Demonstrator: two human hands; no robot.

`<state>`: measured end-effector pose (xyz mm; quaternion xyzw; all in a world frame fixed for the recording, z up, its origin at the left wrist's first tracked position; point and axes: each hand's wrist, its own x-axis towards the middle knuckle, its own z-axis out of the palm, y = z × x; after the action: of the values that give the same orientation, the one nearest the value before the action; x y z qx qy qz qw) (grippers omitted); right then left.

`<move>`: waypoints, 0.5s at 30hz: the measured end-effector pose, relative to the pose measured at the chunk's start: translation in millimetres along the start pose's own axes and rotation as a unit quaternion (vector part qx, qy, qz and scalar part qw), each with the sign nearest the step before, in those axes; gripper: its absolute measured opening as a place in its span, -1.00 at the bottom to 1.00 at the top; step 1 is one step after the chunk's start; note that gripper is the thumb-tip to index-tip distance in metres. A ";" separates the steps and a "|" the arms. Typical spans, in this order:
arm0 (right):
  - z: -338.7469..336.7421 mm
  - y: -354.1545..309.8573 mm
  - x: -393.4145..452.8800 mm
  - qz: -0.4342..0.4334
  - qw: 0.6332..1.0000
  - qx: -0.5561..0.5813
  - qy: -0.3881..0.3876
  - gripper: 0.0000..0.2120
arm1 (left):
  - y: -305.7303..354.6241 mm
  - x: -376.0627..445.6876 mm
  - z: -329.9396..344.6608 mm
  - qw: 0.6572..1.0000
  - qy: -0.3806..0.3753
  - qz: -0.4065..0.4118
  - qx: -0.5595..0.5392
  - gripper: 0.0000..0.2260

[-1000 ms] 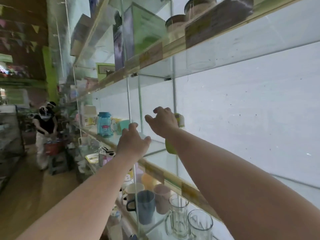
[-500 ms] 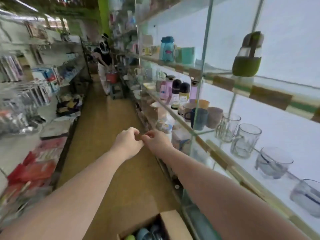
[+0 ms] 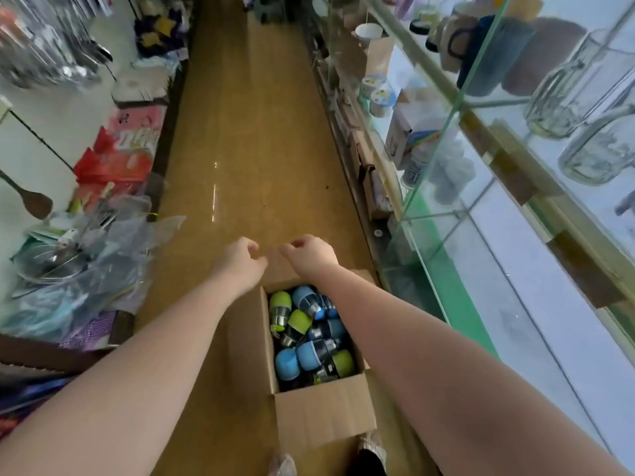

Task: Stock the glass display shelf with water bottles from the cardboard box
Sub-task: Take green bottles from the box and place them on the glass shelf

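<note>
An open cardboard box (image 3: 323,417) sits on the floor at my feet. It holds several small water bottles with green and blue sleeves (image 3: 311,334). My left hand (image 3: 238,259) and my right hand (image 3: 311,255) hang side by side above the box's far edge, fingers curled loosely, nothing in either. The glass display shelf (image 3: 515,173) runs along the right side. No bottle shows on the shelf in this view.
Glass mugs (image 3: 598,146) and coloured cups (image 3: 494,53) stand on the right shelves. Packaged goods and plastic-wrapped items (image 3: 89,255) line the low left shelves. A brown aisle floor (image 3: 240,139) runs ahead between them.
My view has swung down from the upper shelf to the floor. Both hands came down from the shelf, where a green bottle stays, and now hover over the box.
</note>
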<state>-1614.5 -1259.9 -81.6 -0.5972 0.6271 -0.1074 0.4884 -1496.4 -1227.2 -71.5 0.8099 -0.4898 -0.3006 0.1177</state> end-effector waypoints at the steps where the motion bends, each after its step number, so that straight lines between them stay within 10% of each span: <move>1: 0.7 15.7 7.6 0.013 1.000 -0.003 -0.007 -0.56 | -1.7 3.2 13.4 1.000 -0.009 -0.007 0.001 -0.67; 15: 34.4 208.0 119.0 0.161 0.984 -0.013 -0.072 -0.60 | -55.7 88.2 199.1 0.993 -0.092 -0.077 0.002 -0.67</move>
<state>-1700.3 -1291.2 -305.8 -0.5009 0.6797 0.0243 0.5353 -1546.1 -1255.2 -288.8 0.8144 -0.4350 -0.3812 0.0466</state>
